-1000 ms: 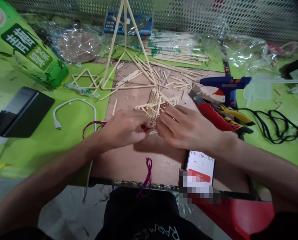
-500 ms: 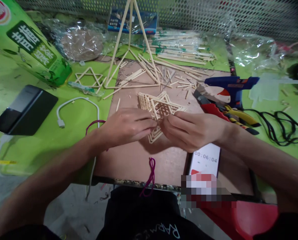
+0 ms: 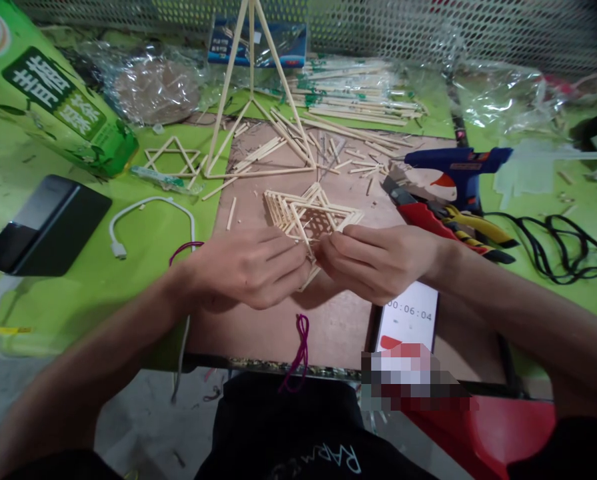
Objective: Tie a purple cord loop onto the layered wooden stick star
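A star-shaped frame of stacked wooden sticks [image 3: 312, 215] is held just above the brown board [image 3: 258, 320]. My left hand [image 3: 251, 267] grips its near left side, fingers curled around the sticks. My right hand [image 3: 378, 257] pinches the near right part of the same frame, fingertips close to those of the left hand. A purple string [image 3: 298, 350] lies on the board below my hands, and another loop of it shows by my left wrist.
A tall stick pyramid [image 3: 255, 100], a flat stick star [image 3: 171, 157] and loose sticks lie behind. A blue glue gun [image 3: 453, 163], red cutter and pliers [image 3: 443, 223] sit right. A phone timer [image 3: 411, 317], power bank [image 3: 43, 223] with white cable and green carton [image 3: 53, 93] surround.
Both hands turned the stick frame from a tilted bundle to a flatter pose showing its star outline, then drew it slightly left. The phone timer went from 00:06:03 to 00:06:04.
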The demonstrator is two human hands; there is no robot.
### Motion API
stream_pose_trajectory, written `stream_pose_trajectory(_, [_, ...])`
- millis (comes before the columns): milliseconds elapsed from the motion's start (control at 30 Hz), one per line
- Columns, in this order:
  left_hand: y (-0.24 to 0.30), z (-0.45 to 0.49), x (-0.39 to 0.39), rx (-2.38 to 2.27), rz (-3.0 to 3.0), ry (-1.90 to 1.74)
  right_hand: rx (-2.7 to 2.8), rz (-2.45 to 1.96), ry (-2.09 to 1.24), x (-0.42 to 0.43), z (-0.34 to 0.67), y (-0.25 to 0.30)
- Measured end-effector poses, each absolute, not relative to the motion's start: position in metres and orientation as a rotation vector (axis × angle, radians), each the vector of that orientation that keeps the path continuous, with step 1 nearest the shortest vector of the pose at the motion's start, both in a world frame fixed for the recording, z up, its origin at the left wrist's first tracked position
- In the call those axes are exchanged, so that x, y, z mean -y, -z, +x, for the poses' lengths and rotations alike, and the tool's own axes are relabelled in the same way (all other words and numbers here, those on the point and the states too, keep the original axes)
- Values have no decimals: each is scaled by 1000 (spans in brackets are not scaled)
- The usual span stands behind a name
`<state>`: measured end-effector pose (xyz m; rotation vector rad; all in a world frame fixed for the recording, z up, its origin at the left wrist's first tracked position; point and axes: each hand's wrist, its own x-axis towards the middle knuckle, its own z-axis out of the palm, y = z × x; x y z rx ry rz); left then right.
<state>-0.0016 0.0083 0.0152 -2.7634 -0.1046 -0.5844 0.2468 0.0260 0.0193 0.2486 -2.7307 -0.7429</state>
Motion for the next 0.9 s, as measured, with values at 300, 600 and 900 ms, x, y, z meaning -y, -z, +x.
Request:
stream_pose_trajectory(300, [-23,-2,-5,-140,-2524,445,2701,243,704,-25,246,-18])
stream_pose_trajectory(600, [-20,-2,-2,-201,-2526,429,2707,263,706,-23,245,-19])
stream_pose_trajectory(900, [-16,-6,-3,-90,-2614,512,2730,281,747,-22,245,-18])
